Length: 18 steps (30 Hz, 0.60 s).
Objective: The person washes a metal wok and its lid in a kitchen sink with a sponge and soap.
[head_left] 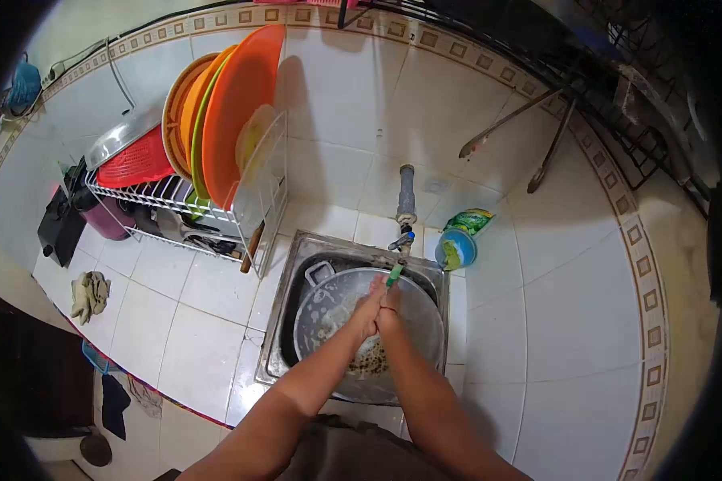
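Note:
My left hand [368, 314] and my right hand [389, 313] are pressed together under the tap [399, 244], just below its green spout. They hover over a large round metal pan [425, 321] that sits in the steel sink [274, 337], with food scraps and soapy water inside. A dark pot [319, 271] lies behind the pan at the sink's far left. Whether either hand holds anything is hidden by the clasp.
A white wire dish rack [176, 200] on the left counter holds orange and yellow plates [233, 112], a red basket and a metal lid. A blue cup with a green packet [457, 244] stands right of the tap. A rag [90, 293] lies on the tiles.

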Motion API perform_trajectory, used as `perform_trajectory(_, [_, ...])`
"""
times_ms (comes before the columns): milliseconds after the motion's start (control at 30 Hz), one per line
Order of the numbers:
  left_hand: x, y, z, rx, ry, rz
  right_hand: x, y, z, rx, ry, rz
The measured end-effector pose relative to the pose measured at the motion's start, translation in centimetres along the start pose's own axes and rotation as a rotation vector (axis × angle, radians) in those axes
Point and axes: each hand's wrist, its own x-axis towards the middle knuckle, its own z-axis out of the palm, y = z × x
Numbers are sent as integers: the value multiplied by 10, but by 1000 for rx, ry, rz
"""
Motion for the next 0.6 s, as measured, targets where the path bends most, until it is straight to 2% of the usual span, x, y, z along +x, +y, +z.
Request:
perform_trajectory(67, [30,-2,-22,-72,-101,-50,-18,-11,-13,944,-209,463])
perform_trajectory(100, [28,4,-25,-90,-118,-54,-41,-78,-18,1330,69,710])
perform_trajectory(200, [24,5,-26,-312,-178,-60,-50,-92,-28,1339,-124,565])
perform_trajectory(233, [58,-13,-50,-445,-308,-95,-45,-96,-33,1297,-263,560])
perform_trajectory(333, [50,-12,-49,-103,-131,-10,-22,-87,-31,811,-159,751])
perform_trajectory(367, [49,-9,-49,172,1,91,-16,-86,-46,689,-447,706])
perform_trajectory(467, [54,2,-82,955,128,576,-32,-145,-68,241,-560,581])
perform_trajectory(500, [47,10,-91,1083,239,787,-8,-97,-83,153,-728,505])
perform_trajectory(567, [20,30,-106,1316,473,1221,-10,-75,-132,-928,-571,-486])
perform_trajectory(600, [5,38,-110,1446,528,1141,-23,-87,-143,-1130,-344,-330])
